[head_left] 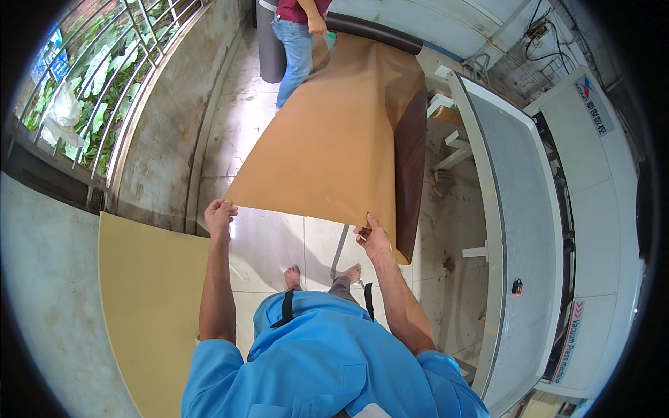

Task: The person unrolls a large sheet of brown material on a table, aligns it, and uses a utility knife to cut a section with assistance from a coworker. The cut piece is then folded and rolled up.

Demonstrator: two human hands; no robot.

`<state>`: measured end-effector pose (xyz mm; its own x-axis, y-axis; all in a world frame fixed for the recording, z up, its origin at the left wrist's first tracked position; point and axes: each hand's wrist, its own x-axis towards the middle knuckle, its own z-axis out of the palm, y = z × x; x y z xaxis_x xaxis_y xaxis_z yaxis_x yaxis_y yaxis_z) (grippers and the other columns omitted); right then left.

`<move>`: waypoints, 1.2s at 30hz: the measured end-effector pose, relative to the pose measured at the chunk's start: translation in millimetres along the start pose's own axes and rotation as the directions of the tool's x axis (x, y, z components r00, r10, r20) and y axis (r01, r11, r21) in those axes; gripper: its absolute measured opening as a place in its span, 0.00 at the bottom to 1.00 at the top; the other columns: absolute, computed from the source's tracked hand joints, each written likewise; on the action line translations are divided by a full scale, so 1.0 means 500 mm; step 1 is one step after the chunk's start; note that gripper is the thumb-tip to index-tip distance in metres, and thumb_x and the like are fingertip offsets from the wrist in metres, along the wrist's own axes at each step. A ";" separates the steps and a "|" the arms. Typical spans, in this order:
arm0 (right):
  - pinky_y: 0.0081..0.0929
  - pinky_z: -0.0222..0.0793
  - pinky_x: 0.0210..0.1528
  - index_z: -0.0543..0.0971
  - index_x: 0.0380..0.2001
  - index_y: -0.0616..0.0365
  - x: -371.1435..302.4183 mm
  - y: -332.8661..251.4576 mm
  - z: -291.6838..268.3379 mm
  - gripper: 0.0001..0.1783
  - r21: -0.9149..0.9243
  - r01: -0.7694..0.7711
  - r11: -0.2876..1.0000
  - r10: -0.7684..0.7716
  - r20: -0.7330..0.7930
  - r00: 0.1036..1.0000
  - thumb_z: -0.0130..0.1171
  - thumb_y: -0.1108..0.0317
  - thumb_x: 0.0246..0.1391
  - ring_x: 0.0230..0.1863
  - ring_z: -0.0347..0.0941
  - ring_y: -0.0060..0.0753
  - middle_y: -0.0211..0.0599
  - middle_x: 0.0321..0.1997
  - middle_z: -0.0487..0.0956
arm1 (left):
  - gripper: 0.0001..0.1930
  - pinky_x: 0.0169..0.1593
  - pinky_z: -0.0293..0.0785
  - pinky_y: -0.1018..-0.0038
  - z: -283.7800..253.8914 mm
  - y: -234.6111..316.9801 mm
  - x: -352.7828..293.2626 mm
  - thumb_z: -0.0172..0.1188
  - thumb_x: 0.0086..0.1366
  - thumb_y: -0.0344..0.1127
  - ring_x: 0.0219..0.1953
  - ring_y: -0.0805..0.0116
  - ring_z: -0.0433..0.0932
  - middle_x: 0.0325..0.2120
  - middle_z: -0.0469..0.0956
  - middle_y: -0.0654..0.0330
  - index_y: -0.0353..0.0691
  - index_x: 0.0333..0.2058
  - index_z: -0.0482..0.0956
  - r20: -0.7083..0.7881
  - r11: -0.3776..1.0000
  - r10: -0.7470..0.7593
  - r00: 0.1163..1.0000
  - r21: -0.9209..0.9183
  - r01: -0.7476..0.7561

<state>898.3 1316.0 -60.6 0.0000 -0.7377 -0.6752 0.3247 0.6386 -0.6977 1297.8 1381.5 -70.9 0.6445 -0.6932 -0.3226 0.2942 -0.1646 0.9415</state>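
A wide sheet of tan, leather-like material (327, 139) stretches away from me, its near edge held up above the floor. At its near left corner, my left hand (220, 214) pinches the edge. My right hand (373, 235) grips the same edge further right, thumb on top. Beyond that hand the sheet folds down and shows its dark brown underside (411, 160). At the far end another person (296, 42) in a dark red top and jeans stands beside the sheet, one hand near it.
A long white machine with a grey, framed bed (523, 209) stands along the right; a small orange-black object (517, 287) lies on it. A dark roll (376, 31) lies at the far end. A beige board (150, 299) leans at left, below a barred window (104, 76).
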 end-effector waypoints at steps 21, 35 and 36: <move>0.25 0.66 0.30 0.74 0.34 0.46 0.007 0.001 -0.024 0.12 -0.035 0.018 0.999 -0.018 0.009 1.000 0.51 0.51 0.61 0.28 0.71 0.23 0.27 0.21 0.74 | 0.08 0.19 0.58 0.84 0.002 0.008 -0.003 0.57 0.59 0.31 0.15 0.79 0.69 0.15 0.74 0.64 0.41 0.21 0.72 0.036 1.000 0.009 0.999 -0.012 -0.009; 0.25 0.64 0.30 0.74 0.34 0.46 0.004 0.000 -0.024 0.13 -0.030 -0.004 1.000 0.004 0.003 1.000 0.49 0.51 0.62 0.27 0.71 0.23 0.26 0.21 0.74 | 0.07 0.21 0.58 0.83 0.000 0.008 -0.006 0.58 0.57 0.32 0.15 0.79 0.68 0.14 0.74 0.64 0.41 0.21 0.73 0.020 1.000 0.001 1.000 0.025 -0.002; 0.25 0.64 0.30 0.74 0.34 0.46 0.003 0.000 -0.022 0.13 -0.029 -0.007 1.000 0.007 0.003 1.000 0.49 0.51 0.62 0.27 0.71 0.23 0.26 0.21 0.74 | 0.07 0.21 0.58 0.83 -0.001 0.009 -0.006 0.58 0.57 0.32 0.15 0.79 0.68 0.14 0.74 0.65 0.41 0.21 0.73 0.025 0.999 0.022 0.999 0.031 -0.022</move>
<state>887.9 1317.3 -64.0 0.0054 -0.7337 -0.6795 0.2968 0.6501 -0.6995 1297.6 1382.8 -65.6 0.6328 -0.7139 -0.2997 0.2578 -0.1707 0.9510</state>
